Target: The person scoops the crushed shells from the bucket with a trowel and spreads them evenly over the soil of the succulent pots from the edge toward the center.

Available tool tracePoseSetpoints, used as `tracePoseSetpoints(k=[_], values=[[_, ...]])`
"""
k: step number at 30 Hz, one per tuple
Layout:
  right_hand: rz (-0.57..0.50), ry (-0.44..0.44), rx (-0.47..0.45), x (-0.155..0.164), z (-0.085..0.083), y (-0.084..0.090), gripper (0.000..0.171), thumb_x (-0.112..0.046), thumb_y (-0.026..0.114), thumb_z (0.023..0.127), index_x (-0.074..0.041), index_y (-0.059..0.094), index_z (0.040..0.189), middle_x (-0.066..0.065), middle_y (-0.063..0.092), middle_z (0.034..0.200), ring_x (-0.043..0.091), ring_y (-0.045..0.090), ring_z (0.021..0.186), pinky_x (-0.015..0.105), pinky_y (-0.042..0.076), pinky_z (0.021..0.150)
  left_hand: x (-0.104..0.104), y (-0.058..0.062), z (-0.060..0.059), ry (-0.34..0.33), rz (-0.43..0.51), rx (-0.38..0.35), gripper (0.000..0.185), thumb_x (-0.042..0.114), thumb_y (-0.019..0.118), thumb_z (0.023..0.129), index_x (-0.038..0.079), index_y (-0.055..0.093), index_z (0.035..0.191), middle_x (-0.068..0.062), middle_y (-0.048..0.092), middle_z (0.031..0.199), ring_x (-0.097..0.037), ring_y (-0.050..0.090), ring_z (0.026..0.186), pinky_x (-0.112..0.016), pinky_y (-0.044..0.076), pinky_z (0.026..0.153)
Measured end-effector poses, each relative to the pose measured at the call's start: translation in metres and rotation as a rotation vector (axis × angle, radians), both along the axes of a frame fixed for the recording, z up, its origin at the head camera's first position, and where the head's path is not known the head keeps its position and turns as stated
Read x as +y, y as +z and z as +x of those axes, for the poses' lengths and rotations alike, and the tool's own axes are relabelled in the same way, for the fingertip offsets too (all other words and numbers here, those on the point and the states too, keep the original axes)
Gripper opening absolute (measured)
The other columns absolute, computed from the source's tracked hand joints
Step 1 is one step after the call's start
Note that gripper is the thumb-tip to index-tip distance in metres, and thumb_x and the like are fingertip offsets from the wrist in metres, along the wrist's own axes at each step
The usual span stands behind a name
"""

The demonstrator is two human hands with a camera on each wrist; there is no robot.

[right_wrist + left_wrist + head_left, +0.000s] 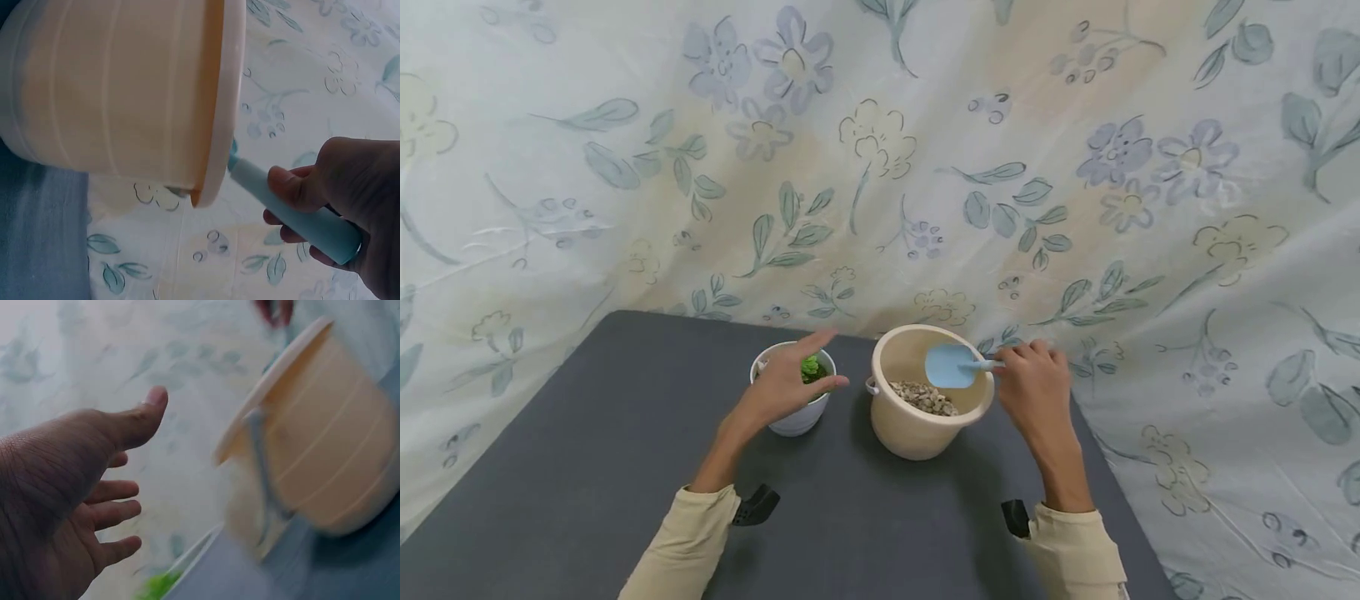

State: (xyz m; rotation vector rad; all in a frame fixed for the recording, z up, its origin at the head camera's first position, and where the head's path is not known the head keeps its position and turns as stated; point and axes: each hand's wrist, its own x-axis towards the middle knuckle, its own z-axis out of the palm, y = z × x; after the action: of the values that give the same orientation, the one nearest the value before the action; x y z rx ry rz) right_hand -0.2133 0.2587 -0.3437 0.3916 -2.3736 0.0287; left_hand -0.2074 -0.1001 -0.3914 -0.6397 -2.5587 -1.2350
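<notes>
A light blue hand trowel [951, 367] is gripped by its handle in my right hand [1036, 385]. Its blade hangs over the mouth of a cream bucket [917, 437], which holds small grey-brown pebbles [925, 398]. In the right wrist view the fingers wrap round the pale teal handle [294, 215], while the bucket rim hides the blade. My left hand [782, 383] is spread, thumb apart from the fingers, over a white pot [796, 423] with a green plant [811, 368]. Nothing is between its fingers in the left wrist view.
The bucket's thin grey handle [261, 469] hangs down its side. Both containers stand near the back edge of a dark grey table [625, 433]. Behind it hangs a floral cloth [880, 167]. A dark wrist camera [757, 505] sits at my left cuff.
</notes>
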Motion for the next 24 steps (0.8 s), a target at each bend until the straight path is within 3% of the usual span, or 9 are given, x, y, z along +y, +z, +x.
tracePoseSetpoints(k=[4, 10, 15, 21, 24], values=[[0.068, -0.011, -0.041, -0.007, -0.008, 0.002, 0.011, -0.002, 0.086, 0.079, -0.003, 0.082, 0.089, 0.013, 0.077, 0.083, 0.034, 0.062, 0.083, 0.050, 0.045, 0.082, 0.033, -0.004, 0.002, -0.051, 0.025, 0.017, 0.078, 0.033, 0.080, 0.093, 0.010, 0.046, 0.159, -0.017, 0.046, 0.164, -0.038, 0.045, 0.152, -0.058, 0.042, 0.121], [0.151, -0.063, -0.147, -0.016, -0.020, -0.004, 0.006, -0.002, 0.083, 0.079, -0.007, 0.078, 0.080, 0.012, 0.071, 0.075, 0.033, 0.058, 0.077, 0.049, 0.045, 0.080, 0.069, -0.012, 0.003, -0.052, 0.041, -0.040, 0.082, 0.039, 0.081, 0.092, 0.009, 0.045, 0.159, -0.018, 0.035, 0.170, -0.041, 0.040, 0.154, -0.059, 0.044, 0.119], [0.191, -0.067, -0.208, -0.022, -0.028, -0.011, 0.008, -0.003, 0.083, 0.078, -0.009, 0.079, 0.080, 0.011, 0.073, 0.078, 0.033, 0.061, 0.080, 0.051, 0.046, 0.081, 0.080, -0.017, 0.002, -0.035, 0.024, -0.066, 0.092, 0.043, 0.084, 0.089, 0.006, 0.040, 0.161, -0.020, 0.026, 0.173, -0.042, 0.040, 0.154, -0.057, 0.048, 0.116], [0.248, -0.082, -0.198, -0.033, -0.033, -0.014, 0.013, -0.001, 0.080, 0.079, -0.010, 0.074, 0.071, 0.011, 0.069, 0.074, 0.033, 0.060, 0.081, 0.052, 0.046, 0.085, 0.081, -0.021, 0.000, -0.005, 0.019, -0.082, 0.095, 0.045, 0.083, 0.088, 0.005, 0.037, 0.162, -0.011, 0.026, 0.174, -0.034, 0.040, 0.155, -0.053, 0.045, 0.120], [0.272, -0.076, -0.259, -0.039, -0.036, -0.018, 0.012, -0.004, 0.081, 0.080, -0.010, 0.075, 0.072, 0.010, 0.070, 0.076, 0.033, 0.062, 0.085, 0.054, 0.047, 0.089, 0.082, -0.023, 0.001, -0.001, 0.025, -0.081, 0.094, 0.045, 0.083, 0.088, 0.005, 0.039, 0.161, -0.010, 0.027, 0.174, -0.034, 0.042, 0.154, -0.053, 0.046, 0.119]])
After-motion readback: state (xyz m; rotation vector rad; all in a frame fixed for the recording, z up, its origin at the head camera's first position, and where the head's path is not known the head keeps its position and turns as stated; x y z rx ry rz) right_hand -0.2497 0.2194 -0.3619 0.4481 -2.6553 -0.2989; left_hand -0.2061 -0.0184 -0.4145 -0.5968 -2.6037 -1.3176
